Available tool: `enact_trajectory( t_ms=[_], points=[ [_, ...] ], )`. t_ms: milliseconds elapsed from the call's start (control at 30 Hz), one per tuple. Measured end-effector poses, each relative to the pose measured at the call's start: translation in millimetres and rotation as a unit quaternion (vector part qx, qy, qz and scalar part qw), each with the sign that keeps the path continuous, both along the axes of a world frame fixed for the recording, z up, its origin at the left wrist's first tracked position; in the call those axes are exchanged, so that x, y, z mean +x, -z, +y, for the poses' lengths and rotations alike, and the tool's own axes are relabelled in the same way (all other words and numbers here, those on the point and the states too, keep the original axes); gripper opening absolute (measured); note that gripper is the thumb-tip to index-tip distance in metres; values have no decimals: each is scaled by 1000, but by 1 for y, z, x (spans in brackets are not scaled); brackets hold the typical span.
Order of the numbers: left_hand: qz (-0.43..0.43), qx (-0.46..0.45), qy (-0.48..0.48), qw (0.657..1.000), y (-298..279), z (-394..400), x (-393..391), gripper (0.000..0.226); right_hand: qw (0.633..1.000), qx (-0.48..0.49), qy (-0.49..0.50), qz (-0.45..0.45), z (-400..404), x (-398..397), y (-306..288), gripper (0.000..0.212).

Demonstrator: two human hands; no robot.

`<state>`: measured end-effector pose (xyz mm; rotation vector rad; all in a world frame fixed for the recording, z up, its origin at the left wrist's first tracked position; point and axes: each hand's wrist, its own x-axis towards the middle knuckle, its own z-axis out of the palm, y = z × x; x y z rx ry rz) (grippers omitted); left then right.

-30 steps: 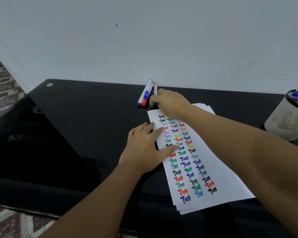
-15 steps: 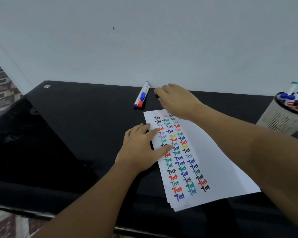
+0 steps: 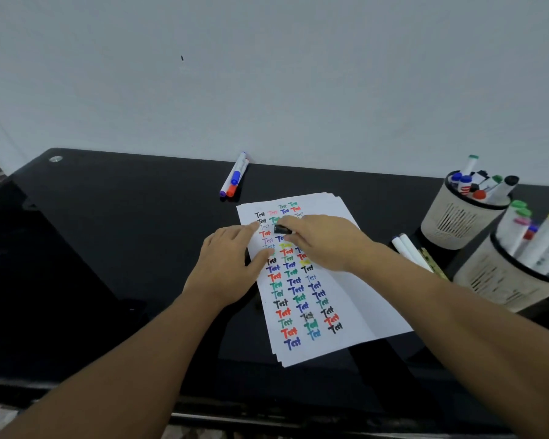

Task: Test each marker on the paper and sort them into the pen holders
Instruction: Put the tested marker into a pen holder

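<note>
A: The right hand [image 3: 325, 242] has come back from the far edge of the glossy black desk [image 3: 108, 248], and it's over the paper now with a black-capped marker [image 3: 282, 230] pinched in its curled fingers.

B: One fewer by the wall, then: two white markers with blue and orange caps [image 3: 233, 175] lie side by side at the far edge.

A: The stack of white paper sheets covered in coloured "Test" words [image 3: 339, 299] sits mid-desk, running toward the near edge. The left hand [image 3: 229, 264] lies flat, fingers straight, pressing its left margin.

B: And the holders?

A: Two beige mesh pen holders at the right edge. The far one [image 3: 457, 220] is packed with markers; the nearer one [image 3: 501, 280] holds green and yellow caps. Two white pens [image 3: 408, 250] lie just beside them.
</note>
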<state>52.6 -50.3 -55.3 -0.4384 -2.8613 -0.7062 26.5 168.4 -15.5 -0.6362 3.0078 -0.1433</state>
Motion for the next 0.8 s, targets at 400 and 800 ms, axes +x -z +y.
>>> enact_trajectory(
  t_ms=[400,800],
  points=[
    [47,-4,50,998,4,-2,0,48,997,52,-46,33,-4,10,2,33],
    [64,-5,56,996,6,-3,-2,28,999,6,-15,44,-1,14,0,39]
  ],
)
